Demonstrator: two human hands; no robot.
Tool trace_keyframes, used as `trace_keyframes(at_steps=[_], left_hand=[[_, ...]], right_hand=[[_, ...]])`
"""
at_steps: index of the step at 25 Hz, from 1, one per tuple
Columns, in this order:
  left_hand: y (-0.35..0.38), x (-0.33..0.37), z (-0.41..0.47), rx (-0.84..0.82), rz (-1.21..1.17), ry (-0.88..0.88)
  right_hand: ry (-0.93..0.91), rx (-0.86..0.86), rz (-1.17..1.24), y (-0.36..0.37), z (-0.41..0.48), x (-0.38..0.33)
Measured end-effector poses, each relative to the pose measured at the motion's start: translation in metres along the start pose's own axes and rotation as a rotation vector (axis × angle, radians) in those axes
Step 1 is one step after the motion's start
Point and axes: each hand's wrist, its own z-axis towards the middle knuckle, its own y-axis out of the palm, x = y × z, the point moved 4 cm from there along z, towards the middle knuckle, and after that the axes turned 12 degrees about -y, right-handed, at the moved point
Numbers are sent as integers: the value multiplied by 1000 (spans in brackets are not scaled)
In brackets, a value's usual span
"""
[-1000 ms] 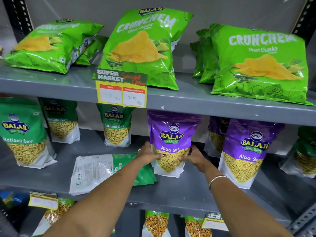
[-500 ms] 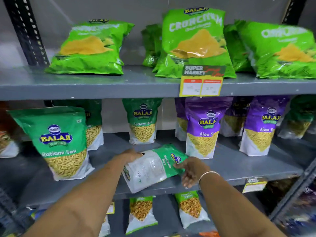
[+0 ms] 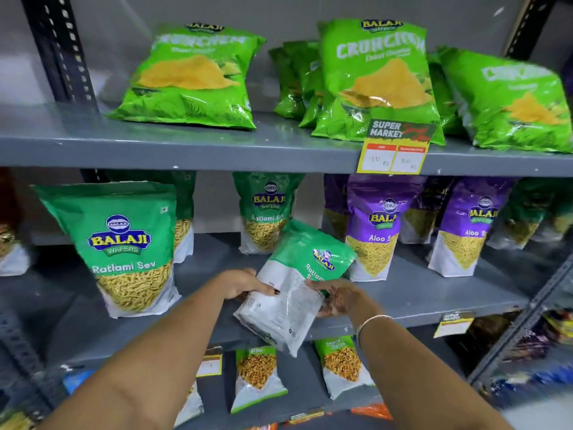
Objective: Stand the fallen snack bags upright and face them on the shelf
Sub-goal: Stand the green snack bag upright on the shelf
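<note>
Both hands grip one Ratlami Sev bag (tilted) — back showing.

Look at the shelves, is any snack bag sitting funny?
Yes. The green Ratlami Sev bag, held by the left hand and right hand, is tilted with its printed back showing. Its neighbours stand upright, fronts out.

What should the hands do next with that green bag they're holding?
Probably turn it round and stand it on its bottom in the gap on the middle shelf. The Ratlami Sev bag is tilted, its white back showing, held by the left hand and right hand. Its neighbours stand upright, fronts out.
</note>
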Motion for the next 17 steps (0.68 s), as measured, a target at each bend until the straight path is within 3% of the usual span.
trace_keyframes(at_steps=[4, 11, 17], left_hand=[[-8, 17, -5, 142, -82, 147], [-21, 9, 8, 611, -184, 198], [-23, 3, 11, 719, -254, 213]], right_hand=[[-163, 68, -109, 7, 4, -44], [-529, 151, -376, 41, 36, -75], [-602, 181, -420, 55, 46, -71]])
